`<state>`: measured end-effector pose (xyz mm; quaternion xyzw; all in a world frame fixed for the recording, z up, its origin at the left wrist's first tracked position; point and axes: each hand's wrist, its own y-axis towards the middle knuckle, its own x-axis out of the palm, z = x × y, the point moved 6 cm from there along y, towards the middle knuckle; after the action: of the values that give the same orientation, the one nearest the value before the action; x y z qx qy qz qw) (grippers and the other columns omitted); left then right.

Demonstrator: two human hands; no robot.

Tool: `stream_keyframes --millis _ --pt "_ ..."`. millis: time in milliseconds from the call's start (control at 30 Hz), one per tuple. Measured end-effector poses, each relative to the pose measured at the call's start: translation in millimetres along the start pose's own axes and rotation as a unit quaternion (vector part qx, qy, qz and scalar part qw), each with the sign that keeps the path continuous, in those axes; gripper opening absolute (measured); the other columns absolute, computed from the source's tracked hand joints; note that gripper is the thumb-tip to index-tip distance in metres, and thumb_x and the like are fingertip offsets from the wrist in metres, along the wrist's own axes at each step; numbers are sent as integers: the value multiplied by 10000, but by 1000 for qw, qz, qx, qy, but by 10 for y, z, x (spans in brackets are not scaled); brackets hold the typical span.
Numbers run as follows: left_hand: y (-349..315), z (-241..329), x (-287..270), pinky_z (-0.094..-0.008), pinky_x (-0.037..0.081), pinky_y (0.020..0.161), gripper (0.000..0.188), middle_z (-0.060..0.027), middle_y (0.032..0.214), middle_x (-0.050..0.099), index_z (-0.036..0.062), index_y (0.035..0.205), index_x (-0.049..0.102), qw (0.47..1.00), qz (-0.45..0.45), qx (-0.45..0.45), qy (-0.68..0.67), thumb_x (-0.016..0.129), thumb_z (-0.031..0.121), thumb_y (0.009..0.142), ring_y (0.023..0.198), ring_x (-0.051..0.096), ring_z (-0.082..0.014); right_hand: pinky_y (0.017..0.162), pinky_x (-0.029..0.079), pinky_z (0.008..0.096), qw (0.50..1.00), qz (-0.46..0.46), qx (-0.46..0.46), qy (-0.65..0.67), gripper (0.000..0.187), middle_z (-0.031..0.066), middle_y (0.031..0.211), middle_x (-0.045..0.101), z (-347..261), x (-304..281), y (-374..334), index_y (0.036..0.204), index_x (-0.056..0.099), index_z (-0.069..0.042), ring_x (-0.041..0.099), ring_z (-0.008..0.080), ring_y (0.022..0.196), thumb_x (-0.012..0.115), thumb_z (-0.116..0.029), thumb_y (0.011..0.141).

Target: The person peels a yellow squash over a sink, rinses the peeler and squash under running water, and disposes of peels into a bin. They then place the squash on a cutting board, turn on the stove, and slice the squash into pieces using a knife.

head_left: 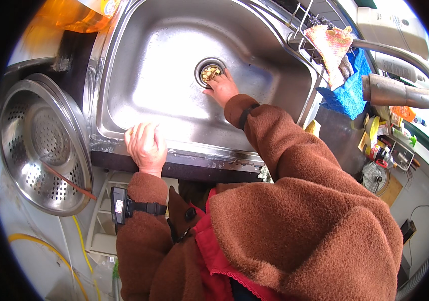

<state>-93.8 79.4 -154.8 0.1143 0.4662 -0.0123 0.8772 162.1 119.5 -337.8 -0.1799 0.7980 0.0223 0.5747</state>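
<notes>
My right hand (221,89) reaches down to the drain of the steel sink (174,118). Its fingers are apart at the near right side of the drain, the tips touching the rim or the scraps. In the drain sits a round strainer (204,66) with pale yellow and brown food scraps (209,73); my fingers hide part of it. At the sink's near left corner, my left hand (146,145) rests with bent fingers curled over the front edge (194,146).
Left of the sink stands a steel colander (49,138) against another steel vessel. An orange bottle (81,17) lies at the far left. The faucet (400,93) juts in from the right, beside a wire rack (302,30) hung with a patterned cloth (330,47) and a blue cloth (350,88).
</notes>
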Motion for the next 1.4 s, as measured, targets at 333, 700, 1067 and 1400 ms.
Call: stream_keyframes --millis 333,700,1067,1400 --pt "-13 -21 -11 -394 422 905 104 -61 855 662 72 870 658 1000 9 0 -9 659 45 770 894 632 -254 773 504 408 984 132 -108 58 98 92 847 638 16 -121 -18 803 665 -69 589 300 842 733 -82 734" --pt "-107 -59 -107 -407 416 978 319 -113 1104 644 45 1086 639 996 43 8 -73 661 6 770 1095 587 -292 740 529 363 945 232 -169 154 234 67 826 622 -1207 -1408 -695 851 654 -61 624 252 833 762 49 675" --pt "-1401 -81 -377 -396 399 1096 992 -158 1454 405 48 1466 333 850 29 -134 -508 865 0 631 1313 466 -297 724 521 395 865 110 -399 285 300 106 871 583 -2775 -1790 -1314 993 640 -3 615 293 814 745 59 720" --pt "-2929 -925 -444 -369 447 1042 805 -122 1283 545 17 1348 434 841 147 -262 -450 868 41 671 1197 546 -233 1042 432 499 892 1 -407 196 319 116 1020 637 -3165 -1363 -1510 1023 662 -43 630 288 1004 792 -112 740"
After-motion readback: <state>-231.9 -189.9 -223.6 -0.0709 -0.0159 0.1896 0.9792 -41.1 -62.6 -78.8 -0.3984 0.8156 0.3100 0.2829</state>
